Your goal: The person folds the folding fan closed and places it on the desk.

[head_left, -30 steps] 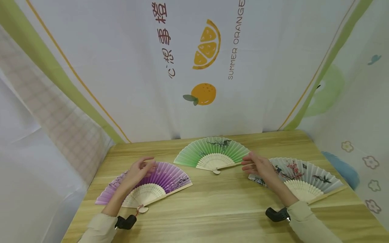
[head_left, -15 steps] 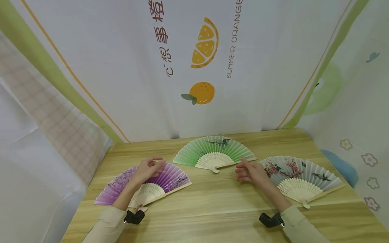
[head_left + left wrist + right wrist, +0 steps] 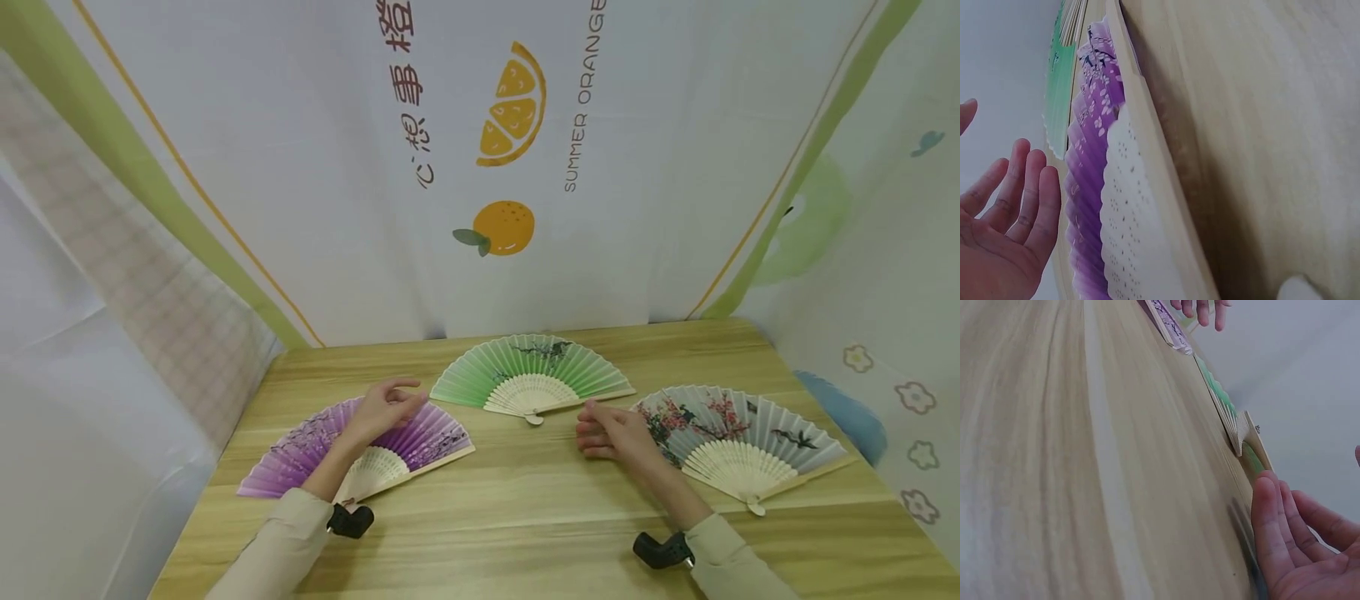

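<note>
Three folding fans lie spread on the wooden table. My left hand (image 3: pixel 384 412) hovers above the purple fan (image 3: pixel 303 446), covering part of it; its fingers are loosely bent and hold nothing. In the left wrist view the same hand (image 3: pixel 1010 231) shows its palm beside the fan's pleats. The green fan (image 3: pixel 472 379) lies farther back in the middle. Just left of the grey-white fan (image 3: pixel 738 421) with red blossoms is my right hand (image 3: pixel 617 435), fingers relaxed, nothing in them. From the right wrist view, the right hand (image 3: pixel 1300 544) appears low over the table.
The wooden table (image 3: pixel 517 517) has a white printed cloth (image 3: pixel 585 283) hanging behind it. More cloth hangs at the left (image 3: pixel 75 400) and right (image 3: pixel 862 250). A black device (image 3: pixel 351 522) is worn on the left wrist, another black device (image 3: pixel 663 550) on the right.
My left hand has shifted to the right across the purple fan. The right hand has moved left, off the grey-white fan, and slightly nearer me. All three fans stay where they were.
</note>
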